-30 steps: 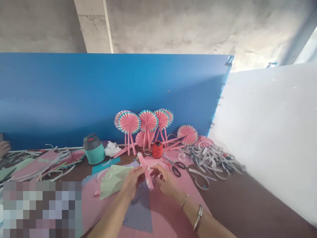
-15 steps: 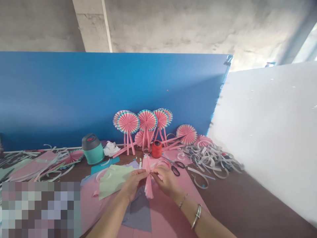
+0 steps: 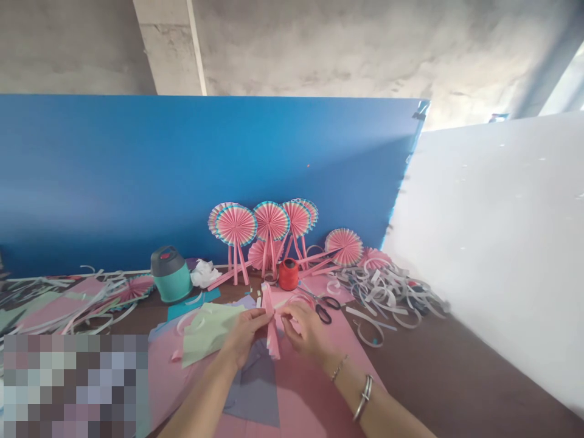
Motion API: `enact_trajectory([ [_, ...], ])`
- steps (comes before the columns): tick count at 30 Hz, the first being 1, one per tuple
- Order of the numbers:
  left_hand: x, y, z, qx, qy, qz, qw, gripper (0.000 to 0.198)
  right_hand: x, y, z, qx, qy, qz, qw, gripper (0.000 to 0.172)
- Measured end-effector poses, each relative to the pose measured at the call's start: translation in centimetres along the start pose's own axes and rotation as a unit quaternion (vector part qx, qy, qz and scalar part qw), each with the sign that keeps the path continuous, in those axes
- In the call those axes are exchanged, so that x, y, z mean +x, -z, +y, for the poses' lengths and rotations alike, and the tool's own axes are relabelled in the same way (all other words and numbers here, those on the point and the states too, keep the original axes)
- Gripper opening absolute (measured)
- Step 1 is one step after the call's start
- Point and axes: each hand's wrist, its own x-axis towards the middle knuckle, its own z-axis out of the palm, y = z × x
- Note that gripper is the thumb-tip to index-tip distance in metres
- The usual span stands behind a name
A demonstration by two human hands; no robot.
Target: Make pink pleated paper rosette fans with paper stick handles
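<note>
The pleated pink paper strip (image 3: 272, 336) fills the gap between the left hand (image 3: 249, 331) and the right hand (image 3: 303, 328). Just beyond, the scissors (image 3: 320, 298) and red spool (image 3: 289, 277) obstruct a low forward reach. Upright paper fans (image 3: 236, 224) and the blue partition (image 3: 137, 170) bar the way behind. Rightward, a path runs over the brown surface (image 3: 438, 371), bounded by tangled paper strips (image 3: 387, 292) and the white panel (image 3: 497, 231).

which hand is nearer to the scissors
Right. The right hand is just left of and below the scissors in view; the left hand is farther left, holding the pink pleated paper.
</note>
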Motion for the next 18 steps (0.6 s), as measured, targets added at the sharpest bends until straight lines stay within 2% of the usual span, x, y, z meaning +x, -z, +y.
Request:
enact_trajectory([
  [3, 0.3, 0.3, -0.1, 0.027, -0.006, 0.020, 0.999, 0.029, 0.1, 0.5, -0.7, 0.025, 0.053, -0.021, 0.998, 0.020],
  [6, 0.7, 0.6, -0.4, 0.032, -0.016, 0.028, 0.999, 0.029, 0.1, 0.8, -1.3, 0.035, 0.091, -0.056, 0.994, 0.034],
  [10, 1.0, 0.9, -0.5, -0.018, -0.028, 0.042, 0.999, 0.024, 0.0, 0.8, -1.3, 0.003, 0.096, -0.095, 0.991, 0.053],
  [14, 0.8, 1.1, -0.3, -0.057, -0.015, 0.055, 0.997, 0.015, -0.1, 0.8, -0.9, -0.051, 0.072, -0.133, 0.987, 0.069],
  [16, 0.6, 0.9, -0.2, -0.074, 0.008, 0.051, 0.996, 0.010, 0.0, 0.9, -0.8, -0.073, 0.065, -0.140, 0.985, 0.071],
  [18, 0.4, 0.6, -0.2, -0.088, 0.033, 0.042, 0.995, 0.008, 0.0, 0.9, -0.7, -0.091, 0.073, -0.133, 0.984, 0.064],
])
